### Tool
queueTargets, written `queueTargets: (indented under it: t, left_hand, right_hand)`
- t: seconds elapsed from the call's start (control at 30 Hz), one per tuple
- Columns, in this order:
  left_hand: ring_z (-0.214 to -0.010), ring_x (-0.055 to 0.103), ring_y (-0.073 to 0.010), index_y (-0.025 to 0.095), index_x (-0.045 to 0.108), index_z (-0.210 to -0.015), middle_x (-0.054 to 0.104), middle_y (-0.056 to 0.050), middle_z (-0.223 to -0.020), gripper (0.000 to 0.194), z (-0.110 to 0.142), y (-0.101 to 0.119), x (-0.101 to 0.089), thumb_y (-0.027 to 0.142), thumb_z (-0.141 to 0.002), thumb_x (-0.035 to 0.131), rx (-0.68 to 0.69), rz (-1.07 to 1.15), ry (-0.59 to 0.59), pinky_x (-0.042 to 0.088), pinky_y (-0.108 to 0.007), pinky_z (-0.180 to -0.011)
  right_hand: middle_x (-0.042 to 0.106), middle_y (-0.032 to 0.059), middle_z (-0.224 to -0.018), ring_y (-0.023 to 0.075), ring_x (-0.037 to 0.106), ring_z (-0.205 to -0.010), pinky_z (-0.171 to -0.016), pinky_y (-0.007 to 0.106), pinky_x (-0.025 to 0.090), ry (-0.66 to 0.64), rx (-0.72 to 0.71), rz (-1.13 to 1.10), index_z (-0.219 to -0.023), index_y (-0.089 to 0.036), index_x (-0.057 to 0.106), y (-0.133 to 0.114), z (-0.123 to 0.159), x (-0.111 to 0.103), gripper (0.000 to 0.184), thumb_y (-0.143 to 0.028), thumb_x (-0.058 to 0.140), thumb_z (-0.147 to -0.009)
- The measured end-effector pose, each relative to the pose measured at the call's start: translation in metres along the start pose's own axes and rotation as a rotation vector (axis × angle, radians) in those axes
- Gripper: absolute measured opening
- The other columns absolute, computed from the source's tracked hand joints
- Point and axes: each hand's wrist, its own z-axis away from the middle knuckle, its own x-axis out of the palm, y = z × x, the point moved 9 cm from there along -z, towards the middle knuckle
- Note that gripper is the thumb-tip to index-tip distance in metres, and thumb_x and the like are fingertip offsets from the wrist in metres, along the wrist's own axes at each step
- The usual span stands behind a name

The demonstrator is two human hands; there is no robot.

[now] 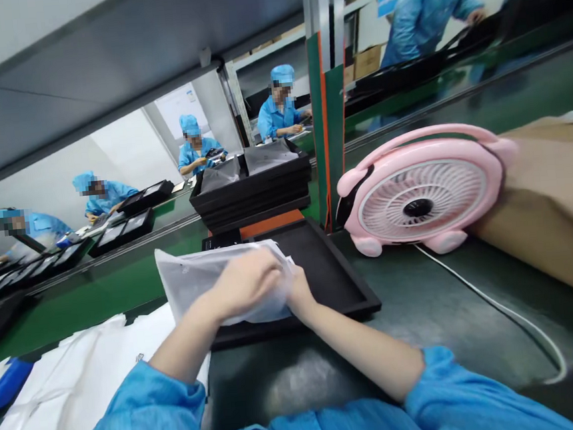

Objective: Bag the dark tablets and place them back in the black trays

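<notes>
My left hand point(246, 282) lies curled on top of a translucent white plastic bag point(191, 277) that holds a flat dark item. My right hand point(299, 293) grips the same bag at its right edge, fingers closed under it. The bag hangs over the near left part of a shallow black tray point(336, 271) on the dark bench. Both arms wear blue sleeves.
A pink desk fan point(422, 193) stands right of the tray, its white cable point(500, 310) trailing toward me. A stack of black trays point(254, 188) sits behind. White bags point(71, 388) pile at my left. A brown carton point(556, 205) is far right. Co-workers in blue line the green conveyor point(97, 285).
</notes>
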Motion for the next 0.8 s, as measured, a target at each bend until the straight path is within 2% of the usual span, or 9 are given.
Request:
queueTargets:
  t: [0.07, 0.13, 0.23, 0.37, 0.5, 0.57, 0.67, 0.73, 0.8]
  left_hand:
    - [-0.09, 0.054, -0.0212, 0.017, 0.058, -0.093, 0.06, -0.007, -0.095, 0.029, 0.002, -0.028, -0.044, 0.038, -0.072, 0.056, -0.103, -0.081, 0.192, 0.042, -0.033, -0.08]
    - [-0.09, 0.056, -0.0236, 0.018, 0.06, -0.094, 0.063, -0.006, -0.093, 0.038, 0.005, -0.059, -0.063, 0.04, -0.063, 0.064, -0.262, -0.061, 0.217, 0.043, -0.034, -0.08]
    - [-0.072, 0.059, -0.0201, 0.017, 0.064, -0.078, 0.065, -0.001, -0.072, 0.025, 0.006, -0.081, -0.043, 0.036, -0.063, 0.063, -0.388, 0.191, 0.16, 0.045, -0.028, -0.067]
    - [-0.068, 0.059, -0.017, 0.014, 0.064, -0.077, 0.065, -0.001, -0.069, 0.027, 0.024, -0.094, -0.007, 0.038, -0.064, 0.061, -0.502, 0.572, 0.613, 0.045, -0.025, -0.063]
    - [-0.073, 0.061, -0.0176, 0.013, 0.064, -0.082, 0.067, -0.004, -0.075, 0.031, 0.041, -0.107, 0.04, 0.039, -0.065, 0.063, -0.617, 0.815, 0.887, 0.046, -0.026, -0.068]
    - [-0.076, 0.062, -0.0188, 0.013, 0.064, -0.084, 0.068, -0.006, -0.078, 0.031, 0.036, -0.109, 0.058, 0.038, -0.066, 0.064, -0.642, 0.875, 0.863, 0.046, -0.027, -0.07]
    - [-0.08, 0.063, -0.0203, 0.013, 0.065, -0.087, 0.068, -0.007, -0.082, 0.031, 0.028, -0.109, 0.073, 0.037, -0.068, 0.062, -0.673, 0.916, 0.829, 0.047, -0.028, -0.072]
    - [-0.084, 0.062, -0.0209, 0.013, 0.064, -0.09, 0.068, -0.007, -0.086, 0.032, 0.023, -0.105, 0.076, 0.036, -0.069, 0.062, -0.678, 0.922, 0.834, 0.046, -0.029, -0.074]
    - [-0.087, 0.062, -0.0211, 0.013, 0.064, -0.093, 0.068, -0.007, -0.089, 0.033, 0.016, -0.099, 0.077, 0.035, -0.069, 0.061, -0.653, 0.94, 0.834, 0.046, -0.029, -0.076]
  right_hand:
    - [0.065, 0.0049, -0.067, 0.0205, 0.059, -0.067, -0.06, 0.032, 0.049, -0.001, -0.009, -0.06, -0.069, -0.016, 0.062, -0.02, -0.013, -0.019, 0.031, -0.047, 0.06, -0.062]
    - [0.064, 0.0042, -0.067, 0.02, 0.059, -0.066, -0.059, 0.03, 0.047, -0.083, -0.032, -0.064, -0.07, -0.014, 0.064, -0.048, -0.031, -0.033, 0.037, -0.048, 0.066, -0.055]
    - [0.062, 0.0017, -0.063, 0.0195, 0.058, -0.066, -0.058, 0.027, 0.045, -0.281, -0.137, 0.191, -0.071, -0.012, 0.065, -0.099, -0.059, -0.045, 0.039, -0.046, 0.07, -0.052]
    - [0.067, 0.0037, -0.086, 0.0193, 0.06, -0.082, -0.07, 0.027, 0.045, -0.483, -0.26, 0.482, -0.09, -0.015, 0.066, -0.14, -0.089, -0.057, 0.044, -0.05, 0.06, -0.065]
    - [0.065, 0.0034, -0.101, 0.0201, 0.061, -0.087, -0.072, 0.027, 0.045, -0.713, -0.248, 0.937, -0.11, -0.021, 0.06, -0.132, -0.107, -0.066, 0.061, -0.043, 0.072, -0.055]
    - [0.067, 0.0035, -0.094, 0.0208, 0.061, -0.086, -0.072, 0.028, 0.043, -0.631, -0.222, 1.239, -0.11, -0.021, 0.06, -0.133, -0.127, -0.083, 0.062, -0.037, 0.075, -0.053]
    - [0.066, 0.0059, -0.09, 0.022, 0.059, -0.093, -0.079, 0.032, 0.038, -0.325, -0.276, 1.484, -0.107, -0.014, 0.061, -0.166, -0.156, -0.102, 0.047, -0.04, 0.063, -0.068]
    - [0.064, 0.0067, -0.094, 0.022, 0.057, -0.096, -0.08, 0.033, 0.037, -0.233, -0.384, 1.426, -0.111, -0.012, 0.059, -0.19, -0.158, -0.092, 0.05, -0.043, 0.058, -0.072]
    - [0.063, 0.0057, -0.101, 0.0202, 0.058, -0.094, -0.079, 0.03, 0.04, -0.354, -0.478, 1.286, -0.116, -0.015, 0.056, -0.194, -0.147, -0.06, 0.059, -0.045, 0.064, -0.066]
